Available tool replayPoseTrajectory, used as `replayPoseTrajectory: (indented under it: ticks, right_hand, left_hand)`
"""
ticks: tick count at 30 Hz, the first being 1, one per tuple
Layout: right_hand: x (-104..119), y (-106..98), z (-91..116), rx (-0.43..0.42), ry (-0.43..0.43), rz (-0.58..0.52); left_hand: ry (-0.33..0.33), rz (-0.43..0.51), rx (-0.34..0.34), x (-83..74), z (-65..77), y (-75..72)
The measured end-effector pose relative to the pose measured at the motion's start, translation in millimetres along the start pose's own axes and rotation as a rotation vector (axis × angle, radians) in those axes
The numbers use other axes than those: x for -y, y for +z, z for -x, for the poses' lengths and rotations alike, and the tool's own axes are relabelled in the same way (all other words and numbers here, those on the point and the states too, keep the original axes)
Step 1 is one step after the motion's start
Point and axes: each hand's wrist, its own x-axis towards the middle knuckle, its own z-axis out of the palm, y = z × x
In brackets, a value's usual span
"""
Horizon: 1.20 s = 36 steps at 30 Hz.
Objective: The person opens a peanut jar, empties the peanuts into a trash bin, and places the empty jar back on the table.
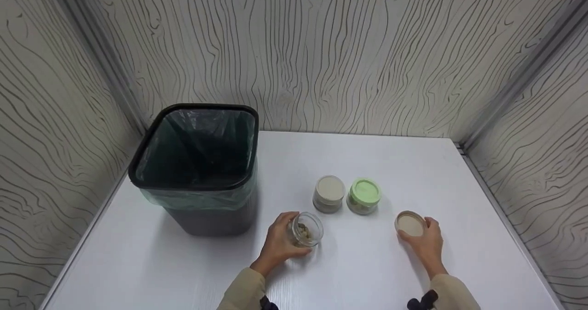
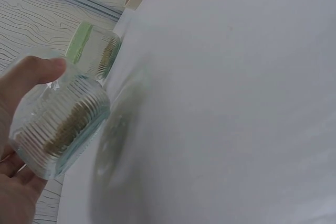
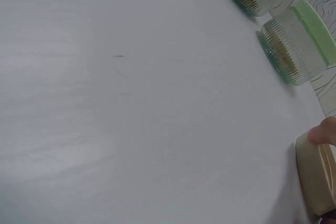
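"Which step?"
"Uncovering's done, I'd judge: left hand (image 1: 278, 242) curls round the open glass jar (image 1: 314, 224), head view's lower centre; right hand (image 1: 428, 244) pinches a beige lid (image 1: 410, 225), lower right."
"Next move?"
"A steady left grip, probably."

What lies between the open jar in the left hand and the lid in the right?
In the head view, only bare white tabletop lies directly between the open jar and the lid; the beige-lidded jar and green-lidded jar stand farther back.
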Motion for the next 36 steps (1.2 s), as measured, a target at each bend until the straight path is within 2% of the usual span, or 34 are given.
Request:
replayPoseTrajectory:
  ticks: [8, 17, 25, 30, 36]
  right_hand:
    - [2, -2, 3, 0.038, 0.000, -0.005]
    - [9, 3, 8, -0.013, -0.017, -0.007]
    - [20, 13, 14, -0.098, -0.121, 0.021]
    - [29, 19, 19, -0.098, -0.152, 0.006]
    - [43, 33, 29, -0.139, -0.276, -0.004]
  left_hand:
    - [0.013, -0.017, -0.012, -1.2, -0.6, -0.4]
    - [-0.005, -0.031, -0.027, -2.2, -0.9, -2.7]
    - [-0.022, -0.050, -0.049, -2.5, -1.5, -6.5]
    - [-0.036, -0.027, -0.058, -4.0, -2.3, -8.6]
    - [-0.028, -0.007, -0.078, -5.5, -1.5, -11.2]
